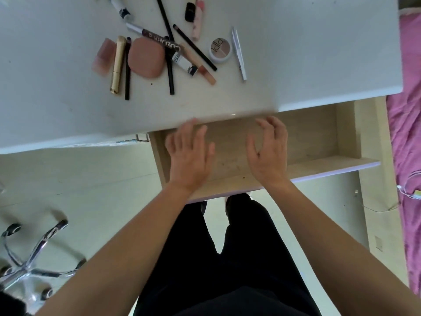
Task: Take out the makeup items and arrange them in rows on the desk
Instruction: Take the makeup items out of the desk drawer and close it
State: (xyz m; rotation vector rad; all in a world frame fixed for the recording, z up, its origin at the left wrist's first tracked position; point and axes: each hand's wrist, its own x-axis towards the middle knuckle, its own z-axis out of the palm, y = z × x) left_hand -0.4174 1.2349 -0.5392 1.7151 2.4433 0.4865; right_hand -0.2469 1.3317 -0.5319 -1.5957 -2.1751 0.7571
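Observation:
Several makeup items lie in a loose heap on the white desk (319, 53): a pink square compact (145, 58), a gold tube (118, 65), black pencils (170, 74), a round eyeshadow pot (220, 50), a silver pen (239, 53), a pink tube (197, 21) and a small black case (190, 11). Below the desk edge a wooden drawer (319, 137) stands pulled out, with nothing visible on its floor. My left hand (190, 153) and my right hand (268, 149) hover over the drawer, fingers spread and relaxed, holding nothing.
A chrome swivel-chair base (34, 254) stands on the floor at the lower left. A pink bedspread (407, 156) with a white cable (407, 190) runs along the right edge. My legs in black trousers (227, 258) stand in front of the drawer.

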